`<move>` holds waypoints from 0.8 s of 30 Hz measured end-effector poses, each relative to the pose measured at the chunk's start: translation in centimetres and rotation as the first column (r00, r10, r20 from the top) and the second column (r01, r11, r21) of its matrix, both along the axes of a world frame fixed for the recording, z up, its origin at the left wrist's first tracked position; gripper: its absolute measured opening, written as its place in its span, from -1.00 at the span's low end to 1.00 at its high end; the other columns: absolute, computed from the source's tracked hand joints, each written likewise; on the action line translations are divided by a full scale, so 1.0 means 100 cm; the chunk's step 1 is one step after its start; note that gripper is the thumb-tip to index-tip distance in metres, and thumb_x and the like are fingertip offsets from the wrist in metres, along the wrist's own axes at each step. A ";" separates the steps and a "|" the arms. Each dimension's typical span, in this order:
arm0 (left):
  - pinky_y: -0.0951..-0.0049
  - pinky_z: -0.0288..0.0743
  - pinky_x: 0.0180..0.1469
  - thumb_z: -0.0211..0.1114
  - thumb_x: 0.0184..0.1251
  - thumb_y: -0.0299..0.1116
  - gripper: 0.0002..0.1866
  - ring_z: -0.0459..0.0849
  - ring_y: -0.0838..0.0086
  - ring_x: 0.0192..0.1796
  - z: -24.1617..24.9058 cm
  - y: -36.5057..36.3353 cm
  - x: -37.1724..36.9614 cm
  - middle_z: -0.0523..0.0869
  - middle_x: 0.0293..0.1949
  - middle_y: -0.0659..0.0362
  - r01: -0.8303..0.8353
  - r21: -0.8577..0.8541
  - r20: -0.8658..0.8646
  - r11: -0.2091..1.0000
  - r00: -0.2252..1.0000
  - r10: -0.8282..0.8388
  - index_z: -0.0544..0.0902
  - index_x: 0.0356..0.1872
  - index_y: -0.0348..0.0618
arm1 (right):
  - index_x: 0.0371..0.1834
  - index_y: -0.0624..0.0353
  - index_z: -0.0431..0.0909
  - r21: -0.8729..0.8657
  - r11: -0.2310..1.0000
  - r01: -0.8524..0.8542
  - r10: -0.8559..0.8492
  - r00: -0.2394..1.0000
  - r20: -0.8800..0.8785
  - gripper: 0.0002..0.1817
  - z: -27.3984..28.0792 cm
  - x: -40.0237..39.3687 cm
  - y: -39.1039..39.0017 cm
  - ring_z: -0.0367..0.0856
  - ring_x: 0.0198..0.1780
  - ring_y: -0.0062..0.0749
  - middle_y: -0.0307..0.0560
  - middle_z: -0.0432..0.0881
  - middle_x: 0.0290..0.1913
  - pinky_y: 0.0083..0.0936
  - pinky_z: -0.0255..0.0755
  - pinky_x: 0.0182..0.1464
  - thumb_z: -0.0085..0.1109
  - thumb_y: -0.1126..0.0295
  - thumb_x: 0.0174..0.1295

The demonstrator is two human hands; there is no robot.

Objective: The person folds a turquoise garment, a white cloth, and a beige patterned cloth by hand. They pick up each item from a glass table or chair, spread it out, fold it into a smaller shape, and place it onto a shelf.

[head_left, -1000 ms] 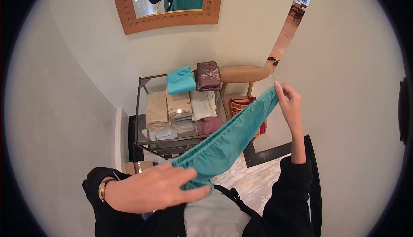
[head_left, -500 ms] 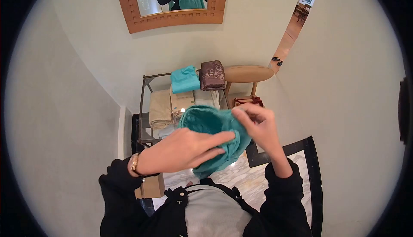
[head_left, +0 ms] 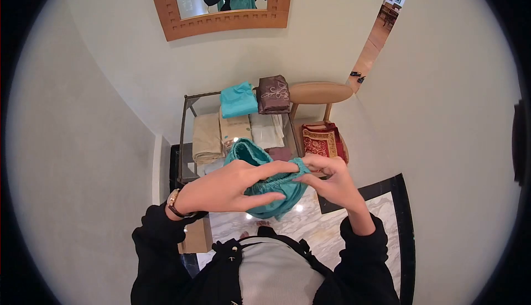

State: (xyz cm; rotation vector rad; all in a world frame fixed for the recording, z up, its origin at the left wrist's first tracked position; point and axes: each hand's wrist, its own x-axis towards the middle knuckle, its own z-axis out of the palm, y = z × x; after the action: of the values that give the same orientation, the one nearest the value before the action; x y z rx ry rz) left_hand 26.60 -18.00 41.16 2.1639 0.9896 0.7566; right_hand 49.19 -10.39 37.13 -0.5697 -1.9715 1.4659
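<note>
A teal piece of cloth with a gathered, elastic-looking edge (head_left: 276,191) hangs between my hands in front of my body. Its opening faces up on the left side. My left hand (head_left: 232,188) reaches across it, index finger along the gathered edge and closed on the fabric there. At the right end of that edge, my right hand (head_left: 333,182) pinches the cloth between thumb and fingers. Both sets of fingertips are close together. The lower part of the cloth is partly hidden behind my left hand.
Ahead stands a glass-topped table with a metal frame (head_left: 182,133). It bears a turquoise folded cloth (head_left: 239,100), a brown bundle (head_left: 274,94) and beige folded cloths (head_left: 207,138). Beside it, a chair (head_left: 321,92) holds a red patterned cloth (head_left: 322,140). A mirror (head_left: 227,27) hangs above.
My right hand has moved slightly down, closer to my left fingertips. The gathered edge is drawn up between the hands, and more of the red patterned cloth shows.
</note>
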 end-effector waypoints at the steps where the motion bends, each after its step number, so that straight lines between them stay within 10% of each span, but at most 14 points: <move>1: 0.39 0.50 -0.28 0.33 0.27 -0.33 -0.46 0.68 0.28 -0.33 0.001 -0.001 0.001 0.67 -0.27 -0.02 0.008 -0.029 0.037 1.000 0.999 -0.007 0.40 0.26 -0.17 | -0.11 0.36 0.60 0.044 0.999 0.021 -0.021 1.000 0.009 -0.77 0.000 0.003 0.002 0.55 -0.27 -0.68 -0.17 0.66 -0.25 -0.68 0.45 -0.24 0.29 0.59 0.15; 7: 0.36 0.49 0.00 0.35 0.27 -0.27 -0.28 0.67 0.15 -0.02 -0.024 -0.005 -0.002 0.61 -0.01 -0.08 0.053 -0.188 0.196 0.981 0.981 -0.015 0.19 0.39 -0.14 | -0.15 0.40 0.63 0.339 0.935 0.107 -0.152 0.983 0.108 -0.81 0.010 0.020 0.008 0.60 -0.26 -0.63 -0.12 0.67 -0.28 -0.67 0.47 -0.24 0.25 0.62 0.14; 10: 0.24 0.50 -0.07 0.36 0.24 -0.25 -0.46 0.65 -0.01 -0.07 -0.031 -0.019 -0.024 0.62 -0.16 -0.04 -0.142 -0.233 -0.031 0.962 0.990 0.139 0.36 0.15 -0.22 | -0.17 0.42 0.64 0.070 0.945 0.320 -0.314 0.945 -0.088 -0.83 0.005 0.037 0.013 0.61 -0.24 -0.60 -0.11 0.69 -0.25 -0.66 0.47 -0.18 0.22 0.64 0.16; 12: 0.21 0.50 -0.14 0.39 0.20 -0.27 -0.58 0.63 0.00 -0.14 -0.035 -0.027 -0.040 0.60 -0.28 0.01 -0.271 -0.118 -0.484 0.955 0.856 0.182 0.45 -0.04 -0.28 | -0.18 0.42 0.64 0.204 0.914 0.351 -0.339 0.936 -0.089 -0.84 -0.002 0.049 0.022 0.62 -0.22 -0.57 -0.10 0.69 -0.24 -0.65 0.47 -0.15 0.21 0.65 0.17; 18: 0.30 0.41 -0.25 0.44 0.04 -0.35 -0.72 0.51 0.30 -0.31 -0.004 -0.048 -0.034 0.46 -0.45 0.17 -0.183 0.509 -0.280 0.841 0.889 0.363 0.49 -0.39 -0.22 | -0.16 0.42 0.64 0.150 0.910 0.386 -0.369 0.921 -0.129 -0.84 -0.019 0.053 0.045 0.61 -0.19 -0.57 -0.10 0.69 -0.23 -0.63 0.47 -0.11 0.18 0.66 0.20; 24: 0.39 0.22 -0.12 0.51 -0.07 -0.38 -0.70 0.51 0.41 -0.32 0.005 -0.056 -0.035 0.51 -0.42 0.23 -0.292 0.742 -0.354 0.603 0.593 0.723 0.55 -0.34 -0.13 | -0.18 0.42 0.64 0.229 0.898 0.374 -0.352 0.926 -0.135 -0.86 -0.012 0.046 0.054 0.60 -0.19 -0.58 -0.12 0.69 -0.23 -0.63 0.46 -0.10 0.18 0.66 0.20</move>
State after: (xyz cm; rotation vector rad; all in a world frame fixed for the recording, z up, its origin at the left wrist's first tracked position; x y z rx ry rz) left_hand 23.08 -23.61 41.68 2.8091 2.1076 0.6772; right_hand 53.78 -5.01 35.97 -0.7002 -1.8224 0.9780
